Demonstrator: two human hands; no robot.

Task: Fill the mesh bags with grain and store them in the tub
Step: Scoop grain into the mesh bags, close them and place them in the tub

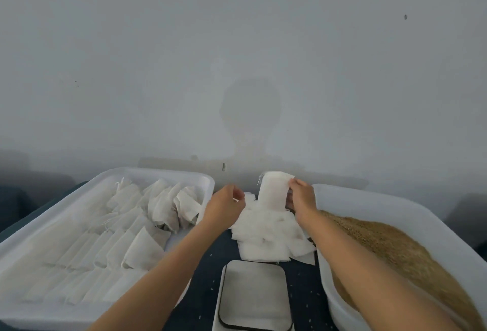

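The right hand is pinching a limp white mesh bag upright by its edge, its grip closing on the fabric above a loose heap of flat white mesh bags lying on the dark counter. The left hand is hovering at nine o'clock of that bag, fingers curling; whether they are pinching anything cannot be told. Filled, rumpled bags are lying in rows in the white rounded plastic tub at nine o'clock, while granular tan grain is filling the white tub at three o'clock.

White mesh bag upright above stacked empty bags, between tubs.
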